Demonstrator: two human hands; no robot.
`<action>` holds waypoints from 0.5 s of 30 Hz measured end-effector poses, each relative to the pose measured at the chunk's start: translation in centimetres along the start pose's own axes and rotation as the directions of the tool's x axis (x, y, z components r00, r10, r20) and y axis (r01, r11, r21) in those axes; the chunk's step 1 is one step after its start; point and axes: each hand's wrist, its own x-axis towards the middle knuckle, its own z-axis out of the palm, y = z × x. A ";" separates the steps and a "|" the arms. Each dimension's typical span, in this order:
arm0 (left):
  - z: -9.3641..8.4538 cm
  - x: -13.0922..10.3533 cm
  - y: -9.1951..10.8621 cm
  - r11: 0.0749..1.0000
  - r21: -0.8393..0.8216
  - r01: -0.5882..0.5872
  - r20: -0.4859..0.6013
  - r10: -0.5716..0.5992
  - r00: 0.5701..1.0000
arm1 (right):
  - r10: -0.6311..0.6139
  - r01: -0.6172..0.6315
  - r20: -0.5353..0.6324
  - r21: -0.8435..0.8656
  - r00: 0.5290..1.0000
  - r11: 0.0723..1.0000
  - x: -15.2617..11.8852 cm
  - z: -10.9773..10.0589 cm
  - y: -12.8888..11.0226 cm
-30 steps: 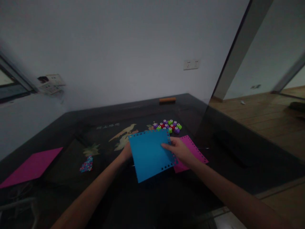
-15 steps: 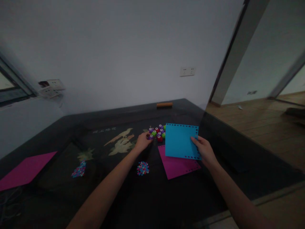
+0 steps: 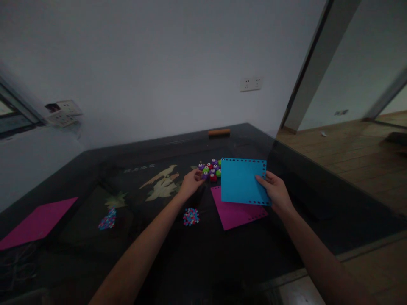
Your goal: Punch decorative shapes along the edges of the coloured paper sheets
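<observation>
My right hand [image 3: 278, 192] pinches a blue sheet of paper [image 3: 243, 182] at its right edge, thumb on top. Small shaped holes run along the sheet's top, right and lower right edges. Partly under it lies a pink sheet [image 3: 230, 216], also punched along its edges. My left hand [image 3: 192, 182] has its fingertips closed on a purple craft punch [image 3: 205, 174], at the near left side of a cluster of small punches. A red punch [image 3: 213, 178] sits just right of it; the blue sheet hides part of the cluster.
Blue, pink and white paper bits form one pile [image 3: 191, 216] near my left forearm and another pile [image 3: 108, 219] farther left. A pink sheet [image 3: 41, 222] lies at the table's left. A brown roll [image 3: 219, 132] lies near the back edge of the dark table [image 3: 178, 146].
My left hand has moved the purple punch slightly right, closer against the others. The blue sheet stays in my right hand, almost unmoved. The camera view has tilted down a little.
</observation>
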 end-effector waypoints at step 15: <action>1.2 0.3 1.1 0.981 0.160 -0.108 -0.053 0.118 0.992 | -0.004 0.003 -0.045 -0.040 0.999 0.999 0.0 0.0 -0.3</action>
